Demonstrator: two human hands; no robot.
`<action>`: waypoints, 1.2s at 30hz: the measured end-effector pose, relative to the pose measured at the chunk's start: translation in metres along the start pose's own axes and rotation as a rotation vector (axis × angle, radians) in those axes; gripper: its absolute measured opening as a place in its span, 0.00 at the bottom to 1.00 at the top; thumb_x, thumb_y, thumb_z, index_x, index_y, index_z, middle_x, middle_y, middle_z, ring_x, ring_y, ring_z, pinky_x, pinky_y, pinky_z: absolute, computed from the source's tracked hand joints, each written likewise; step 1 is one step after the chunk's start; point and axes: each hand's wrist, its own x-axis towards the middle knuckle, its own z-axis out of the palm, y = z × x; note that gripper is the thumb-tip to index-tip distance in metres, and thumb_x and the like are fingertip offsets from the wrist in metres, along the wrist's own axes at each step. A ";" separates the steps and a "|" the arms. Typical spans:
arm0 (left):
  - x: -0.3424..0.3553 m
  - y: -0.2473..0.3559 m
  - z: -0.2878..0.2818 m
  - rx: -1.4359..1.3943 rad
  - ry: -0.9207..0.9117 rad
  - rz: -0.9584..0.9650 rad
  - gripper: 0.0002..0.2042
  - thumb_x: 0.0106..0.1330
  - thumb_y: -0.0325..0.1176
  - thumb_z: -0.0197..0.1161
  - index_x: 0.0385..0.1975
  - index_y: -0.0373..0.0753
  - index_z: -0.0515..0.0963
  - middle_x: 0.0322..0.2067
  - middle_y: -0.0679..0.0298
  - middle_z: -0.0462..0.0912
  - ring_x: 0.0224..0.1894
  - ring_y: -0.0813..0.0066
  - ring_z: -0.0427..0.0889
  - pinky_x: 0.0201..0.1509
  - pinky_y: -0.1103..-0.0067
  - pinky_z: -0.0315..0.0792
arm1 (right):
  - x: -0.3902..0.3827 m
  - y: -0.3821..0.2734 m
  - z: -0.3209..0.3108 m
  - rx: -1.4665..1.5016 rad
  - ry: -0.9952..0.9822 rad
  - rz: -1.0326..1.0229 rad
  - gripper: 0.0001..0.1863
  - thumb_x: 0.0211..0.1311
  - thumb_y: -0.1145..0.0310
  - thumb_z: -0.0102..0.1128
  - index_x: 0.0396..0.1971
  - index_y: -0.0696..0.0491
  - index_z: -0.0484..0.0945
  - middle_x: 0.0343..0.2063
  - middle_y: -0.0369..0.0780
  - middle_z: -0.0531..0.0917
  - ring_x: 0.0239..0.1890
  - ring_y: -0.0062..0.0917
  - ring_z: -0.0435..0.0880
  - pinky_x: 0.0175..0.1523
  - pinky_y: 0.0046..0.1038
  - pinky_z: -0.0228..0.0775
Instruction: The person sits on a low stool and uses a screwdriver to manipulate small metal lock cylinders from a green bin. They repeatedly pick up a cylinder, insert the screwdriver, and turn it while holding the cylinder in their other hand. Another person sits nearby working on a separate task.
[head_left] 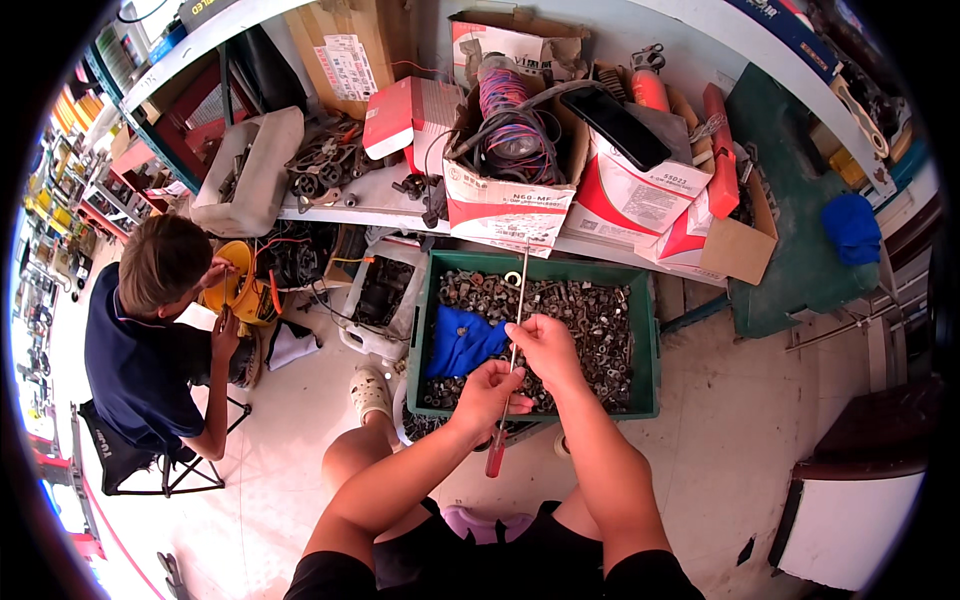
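A long thin screwdriver (495, 458) with a red handle stands out in front of me, its shaft pointing away over a green bin (648, 395). My left hand (487, 395) is closed round the shaft just above the handle. Farther up, my right hand (546, 352) pinches the shaft between thumb and fingers. Below my hands the bin holds many loose nuts, bolts and small metal parts (590, 330). A crumpled blue cloth (462, 342) lies on them at the left. Near the far end of the shaft shows a pale ring (513, 279); I cannot tell whether it touches.
At left, another person (150, 340) sits on a folding stool by a yellow bucket (240, 280). Behind the bin, a shelf carries a cardboard box (500, 205) of wires, a black phone (615, 128) and red-white boxes. A grey tray (375, 340) adjoins the bin. A green board (790, 220) stands right.
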 end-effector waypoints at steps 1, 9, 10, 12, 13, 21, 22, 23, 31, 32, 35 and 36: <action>0.001 -0.001 0.000 0.007 0.021 0.014 0.09 0.72 0.35 0.57 0.37 0.35 0.70 0.29 0.62 0.78 0.27 0.70 0.84 0.32 0.77 0.81 | 0.000 -0.002 0.002 -0.036 0.035 -0.005 0.12 0.60 0.64 0.68 0.28 0.59 0.79 0.21 0.36 0.81 0.24 0.16 0.75 0.29 0.25 0.67; 0.000 -0.004 -0.003 -0.048 0.040 0.042 0.11 0.73 0.37 0.56 0.34 0.35 0.72 0.25 0.63 0.77 0.26 0.72 0.83 0.30 0.77 0.81 | 0.011 -0.001 -0.001 0.134 -0.065 0.077 0.13 0.62 0.63 0.65 0.31 0.59 0.78 0.24 0.35 0.81 0.26 0.16 0.76 0.32 0.22 0.68; -0.002 -0.004 -0.002 -0.049 0.035 0.038 0.12 0.74 0.39 0.55 0.34 0.35 0.73 0.25 0.63 0.78 0.25 0.73 0.83 0.30 0.79 0.80 | 0.013 -0.004 -0.002 0.185 -0.093 0.101 0.12 0.63 0.63 0.64 0.33 0.59 0.78 0.25 0.36 0.81 0.27 0.16 0.76 0.32 0.22 0.69; -0.003 -0.005 -0.003 -0.040 0.029 0.043 0.14 0.75 0.41 0.52 0.34 0.35 0.74 0.25 0.65 0.77 0.24 0.75 0.81 0.28 0.81 0.77 | 0.015 -0.007 -0.001 0.205 0.005 -0.033 0.13 0.65 0.63 0.62 0.39 0.58 0.76 0.29 0.37 0.82 0.29 0.18 0.77 0.35 0.23 0.70; -0.001 -0.008 -0.006 -0.030 0.028 0.052 0.15 0.76 0.41 0.50 0.34 0.35 0.75 0.25 0.66 0.77 0.23 0.76 0.79 0.27 0.83 0.74 | 0.016 -0.009 0.000 0.214 0.053 -0.100 0.14 0.66 0.63 0.61 0.42 0.58 0.75 0.31 0.38 0.82 0.31 0.19 0.78 0.36 0.23 0.71; -0.002 -0.004 -0.013 -0.063 0.014 0.040 0.14 0.77 0.40 0.49 0.34 0.38 0.76 0.22 0.71 0.71 0.16 0.86 0.62 0.19 0.87 0.54 | 0.041 -0.032 0.006 0.123 0.051 -0.369 0.29 0.65 0.71 0.60 0.64 0.53 0.63 0.61 0.44 0.70 0.54 0.28 0.74 0.57 0.30 0.69; -0.003 -0.003 -0.014 -0.039 0.026 0.054 0.14 0.77 0.40 0.49 0.34 0.38 0.75 0.22 0.72 0.71 0.16 0.87 0.61 0.19 0.87 0.53 | 0.042 -0.037 0.009 0.145 0.023 -0.347 0.31 0.65 0.72 0.60 0.67 0.52 0.61 0.63 0.44 0.67 0.58 0.29 0.72 0.60 0.31 0.66; -0.004 -0.003 -0.013 -0.016 0.037 0.063 0.13 0.76 0.40 0.49 0.34 0.38 0.75 0.22 0.72 0.70 0.17 0.87 0.61 0.19 0.87 0.52 | 0.047 -0.036 0.012 0.179 0.009 -0.368 0.31 0.65 0.73 0.59 0.67 0.53 0.61 0.64 0.44 0.66 0.59 0.30 0.72 0.59 0.31 0.67; -0.011 0.008 -0.035 0.188 0.078 0.074 0.12 0.75 0.39 0.53 0.31 0.40 0.75 0.21 0.74 0.69 0.16 0.88 0.61 0.18 0.88 0.54 | 0.077 -0.020 0.012 0.042 0.088 -0.512 0.19 0.66 0.72 0.59 0.55 0.58 0.72 0.52 0.42 0.77 0.54 0.28 0.78 0.54 0.30 0.75; -0.014 0.010 -0.040 0.199 0.080 0.073 0.12 0.74 0.39 0.53 0.30 0.41 0.75 0.20 0.74 0.69 0.16 0.88 0.61 0.18 0.88 0.53 | 0.076 -0.020 0.012 0.044 0.080 -0.492 0.18 0.66 0.72 0.59 0.54 0.58 0.73 0.51 0.42 0.77 0.53 0.27 0.78 0.54 0.29 0.75; -0.022 0.019 -0.061 0.257 0.092 0.043 0.13 0.73 0.40 0.55 0.27 0.42 0.75 0.18 0.76 0.67 0.15 0.89 0.58 0.17 0.87 0.51 | 0.068 -0.022 0.016 0.104 0.090 -0.465 0.13 0.68 0.71 0.57 0.49 0.59 0.76 0.44 0.41 0.82 0.47 0.24 0.81 0.51 0.26 0.76; -0.026 0.023 -0.069 0.291 0.114 0.080 0.14 0.73 0.41 0.55 0.26 0.42 0.74 0.18 0.77 0.66 0.15 0.89 0.58 0.18 0.87 0.51 | 0.062 -0.025 0.015 0.153 0.091 -0.432 0.13 0.68 0.71 0.57 0.49 0.59 0.76 0.43 0.41 0.82 0.45 0.23 0.81 0.50 0.25 0.76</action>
